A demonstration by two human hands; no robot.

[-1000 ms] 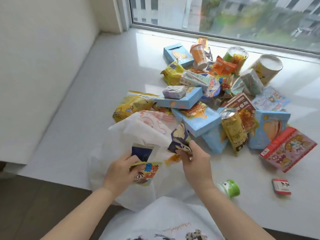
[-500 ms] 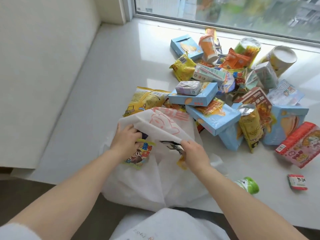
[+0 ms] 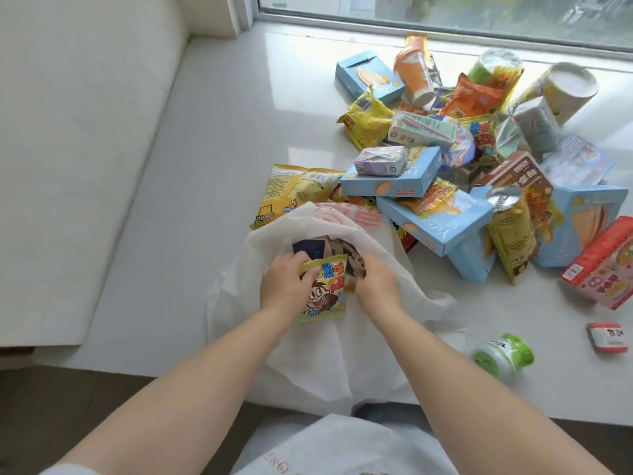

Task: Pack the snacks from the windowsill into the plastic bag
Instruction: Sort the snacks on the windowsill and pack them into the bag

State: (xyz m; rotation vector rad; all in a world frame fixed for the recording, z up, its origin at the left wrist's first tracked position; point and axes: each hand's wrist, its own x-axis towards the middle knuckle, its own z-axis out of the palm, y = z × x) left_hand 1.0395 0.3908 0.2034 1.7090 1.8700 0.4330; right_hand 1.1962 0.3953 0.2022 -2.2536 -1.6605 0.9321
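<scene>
A white plastic bag (image 3: 308, 354) lies open at the windowsill's front edge. At its mouth my left hand (image 3: 282, 287) grips a yellow cartoon snack packet (image 3: 323, 293). Just to the right, my right hand (image 3: 376, 286) holds a dark patterned packet (image 3: 349, 258) pushed into the bag, fingers mostly hidden inside. A dark blue packet (image 3: 308, 248) shows deeper inside. The snack pile (image 3: 445, 159) of blue boxes, yellow bags, cups and tubes spreads behind and right of the bag.
A green-capped small bottle (image 3: 503, 354) and a small red-white packet (image 3: 606, 337) lie alone at the front right. A pink-red box (image 3: 606, 265) sits at the right edge. A pale cushion (image 3: 68, 149) borders the left. The window frame (image 3: 411, 27) runs along the back.
My right hand has carried the dark patterned packet from above the bag down into its mouth. My left hand moved from the bag's rim and now holds the yellow cartoon packet at the mouth.
</scene>
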